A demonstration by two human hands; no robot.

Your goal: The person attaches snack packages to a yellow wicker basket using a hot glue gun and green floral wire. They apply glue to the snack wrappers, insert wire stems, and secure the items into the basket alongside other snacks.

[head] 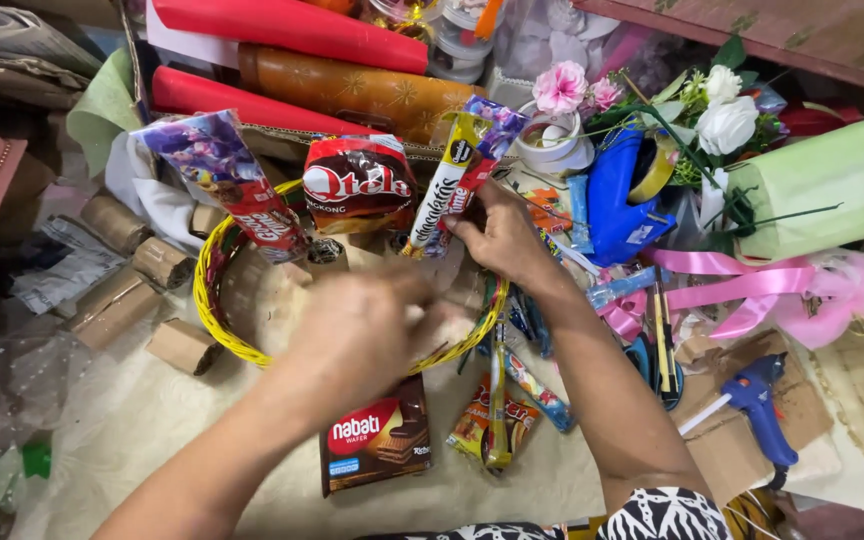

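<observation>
Yellow wicker basket point(214, 310) with snack packets, both hands at work.
Right hand point(500, 238): fingers closed on upright snack sticks point(452, 185) at far rim. Left hand point(357, 335), blurred, over basket; grip cannot be told. Brown wafer pack point(377, 440) lies just below it.

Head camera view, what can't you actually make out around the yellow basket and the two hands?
- Left hand: motion-blurred, so its fingers and anything it holds are unreadable.
- Yellow basket: its inside and near rim are hidden behind the left hand.
- Right hand: its grip on the snack sticks is hidden; the fingertips are behind the wrappers.
</observation>
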